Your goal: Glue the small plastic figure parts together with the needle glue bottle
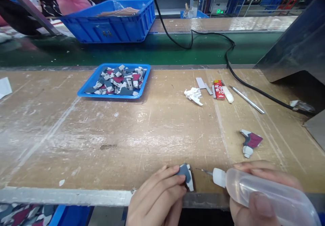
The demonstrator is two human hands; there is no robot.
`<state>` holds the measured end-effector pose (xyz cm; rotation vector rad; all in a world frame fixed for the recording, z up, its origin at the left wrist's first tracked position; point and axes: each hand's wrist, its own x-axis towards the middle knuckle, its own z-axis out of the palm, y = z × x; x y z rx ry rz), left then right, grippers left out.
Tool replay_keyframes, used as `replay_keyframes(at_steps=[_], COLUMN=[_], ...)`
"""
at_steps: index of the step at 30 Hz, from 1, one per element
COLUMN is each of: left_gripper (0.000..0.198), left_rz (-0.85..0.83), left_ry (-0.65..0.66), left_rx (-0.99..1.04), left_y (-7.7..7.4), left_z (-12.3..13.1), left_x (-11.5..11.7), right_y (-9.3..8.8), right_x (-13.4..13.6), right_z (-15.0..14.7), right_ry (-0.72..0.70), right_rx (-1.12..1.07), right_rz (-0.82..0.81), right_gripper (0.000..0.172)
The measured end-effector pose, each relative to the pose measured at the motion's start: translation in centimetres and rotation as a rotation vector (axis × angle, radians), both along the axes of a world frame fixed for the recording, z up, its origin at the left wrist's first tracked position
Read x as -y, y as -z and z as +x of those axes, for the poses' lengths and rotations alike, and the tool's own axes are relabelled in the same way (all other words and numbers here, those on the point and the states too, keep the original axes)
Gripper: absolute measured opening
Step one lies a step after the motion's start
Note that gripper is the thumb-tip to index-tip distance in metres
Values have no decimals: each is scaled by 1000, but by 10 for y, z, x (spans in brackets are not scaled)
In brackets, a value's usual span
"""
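Observation:
My left hand (157,195) pinches a small grey, white and maroon cut piece (186,177) against the near edge of the wooden bench (127,131). My right hand (259,192) grips a clear plastic squeeze bottle (264,194) lying almost flat. Its white cap and thin metal needle tip (203,171) point left, just short of the piece. A similar assembled piece (250,142) lies on the bench to the right.
A flat blue tray (88,89) of several cut pieces sits at the back middle. Crumpled paper (193,95), a red lighter (218,89), a white stick and a metal rod (247,99) lie at right. A black cable, a blue crate (111,29) and a green conveyor lie beyond.

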<state>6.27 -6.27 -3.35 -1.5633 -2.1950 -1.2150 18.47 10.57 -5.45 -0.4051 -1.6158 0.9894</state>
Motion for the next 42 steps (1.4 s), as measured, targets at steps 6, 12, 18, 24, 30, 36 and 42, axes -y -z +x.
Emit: replay_keyframes(at_steps=[6, 12, 18, 24, 30, 36, 42], left_gripper=[21, 20, 11, 9, 9, 12, 14], left_rz=[-120, -248, -131, -106, -113, -120, -103], left_ry=[7, 103, 118, 130, 115, 92, 86], left_rx=[-58, -493, -444, -287, -140, 92, 156], left_y=[-17, -28, -24, -25, -25, -22, -21], left_z=[-10, -15, -21, -24, -26, -29, -28], left_x=[-9, -15, -15, -16, -20, -19, -18], right_y=[-7, -15, -23, -24, -37, -38, -37], right_x=[7, 15, 16, 14, 15, 15, 14], right_z=[-5, -9, -10, -7, -17, -15, -16], right_ry=[-11, 0, -24, -80, -105, -159, -175], right_rx=[-61, -61, 29, 102, 74, 84, 85], right_rz=[-46, -68, -29, -2, -10, 32, 60], right_gripper=[19, 22, 23, 28, 22, 23, 23])
